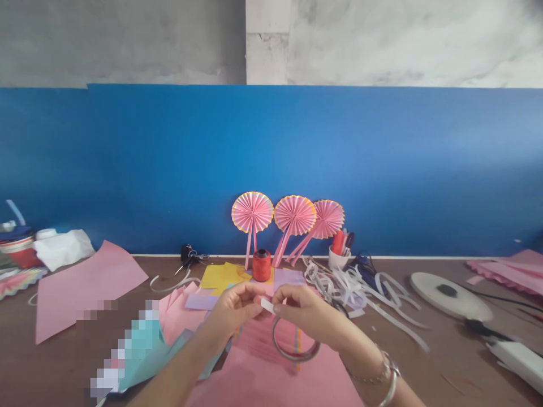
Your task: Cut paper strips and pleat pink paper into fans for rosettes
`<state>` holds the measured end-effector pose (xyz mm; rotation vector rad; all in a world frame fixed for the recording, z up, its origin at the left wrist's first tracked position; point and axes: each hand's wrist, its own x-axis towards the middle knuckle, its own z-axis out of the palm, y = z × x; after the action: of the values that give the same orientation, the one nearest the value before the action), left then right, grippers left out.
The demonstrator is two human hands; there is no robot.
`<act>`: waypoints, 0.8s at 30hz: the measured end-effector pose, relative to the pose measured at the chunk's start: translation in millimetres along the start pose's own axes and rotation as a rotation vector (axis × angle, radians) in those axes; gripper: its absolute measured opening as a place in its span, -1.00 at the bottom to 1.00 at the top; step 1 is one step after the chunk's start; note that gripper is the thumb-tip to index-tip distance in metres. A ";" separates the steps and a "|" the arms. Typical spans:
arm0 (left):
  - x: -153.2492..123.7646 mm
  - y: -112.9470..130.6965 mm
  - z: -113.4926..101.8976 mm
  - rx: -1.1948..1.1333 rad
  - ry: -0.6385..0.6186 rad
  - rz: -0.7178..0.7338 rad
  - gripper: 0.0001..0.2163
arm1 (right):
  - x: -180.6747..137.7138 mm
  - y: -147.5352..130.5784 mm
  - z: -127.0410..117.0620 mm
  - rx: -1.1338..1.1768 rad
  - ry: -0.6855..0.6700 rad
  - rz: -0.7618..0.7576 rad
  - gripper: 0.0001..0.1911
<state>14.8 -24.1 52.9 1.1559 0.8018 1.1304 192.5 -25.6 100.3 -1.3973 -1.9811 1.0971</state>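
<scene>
My left hand (232, 308) and my right hand (306, 308) meet over the middle of the table, fingers pinched. Between the fingertips shows a short white strip (267, 306), apparently the end of the tape. A thin roll of tape (313, 353) hangs under my right hand, held by its fingers. Below both hands lies a pink paper (271, 381); part of it looks pleated, with a yellow and blue edge. Just beyond the fingertips stands a red spool of thread (262, 267). My forearms hide part of the papers.
Three pink paper fans (253, 212) lean on the blue board (169, 152). White strips (339, 285) tangle near a white cup (338, 260) of tools. Pink sheets (91, 282) lie left, teal paper (142, 356) nearer. At right are a pale oval object (466, 302) and a glue gun (517, 359).
</scene>
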 end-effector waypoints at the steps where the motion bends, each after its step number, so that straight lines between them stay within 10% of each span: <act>1: -0.2 -0.2 -0.2 -0.002 -0.004 0.004 -0.72 | 0.1 -0.5 0.2 -0.005 0.005 0.008 -0.82; 24: -0.4 -0.8 -3.7 -0.021 -0.114 0.014 -0.74 | 4.1 4.3 3.8 -0.116 0.035 -0.001 -0.84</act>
<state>11.4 -23.5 51.2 1.1988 0.6931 1.0720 190.5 -22.4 94.3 -1.4636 -2.0486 0.9638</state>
